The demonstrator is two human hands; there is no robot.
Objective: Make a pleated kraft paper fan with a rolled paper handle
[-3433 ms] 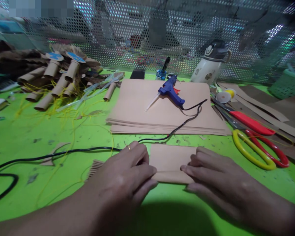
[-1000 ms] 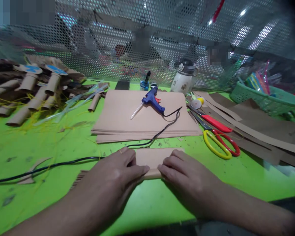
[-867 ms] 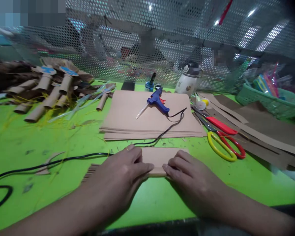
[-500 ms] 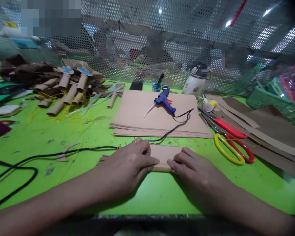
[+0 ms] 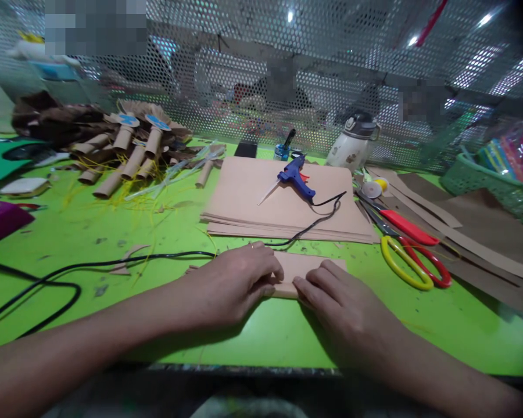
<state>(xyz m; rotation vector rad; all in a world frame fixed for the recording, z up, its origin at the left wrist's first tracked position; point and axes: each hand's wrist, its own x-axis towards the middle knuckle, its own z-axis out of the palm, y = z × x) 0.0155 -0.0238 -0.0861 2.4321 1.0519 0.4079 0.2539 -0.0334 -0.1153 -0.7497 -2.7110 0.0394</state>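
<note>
A piece of brown paper (image 5: 300,264) lies on the green table near its front edge, its near side turned over into a narrow roll or fold. My left hand (image 5: 237,281) has its fingers bent and pinched on the left part of that turned edge. Close by, my right hand (image 5: 346,299) grips the same edge further right, thumb and fingers pressed together. A short stretch of the paper shows between the two hands. Some slit brown strips (image 5: 192,269) stick out behind my left wrist. How the paper runs beneath my palms is hidden.
A blue glue gun (image 5: 295,179) rests on stacked brown sheets (image 5: 239,191), its black cable (image 5: 126,259) running left. Scissors (image 5: 405,261) lie at right beside brown paper and a green basket (image 5: 466,177). Paper tubes (image 5: 133,162) with yellow threads lie back left; a bottle (image 5: 348,148) stands behind.
My left hand's fingers have lifted and curled back slightly from the paper's edge. The right hand stays at the edge, shifted a little left. The whole view has shifted slightly.
</note>
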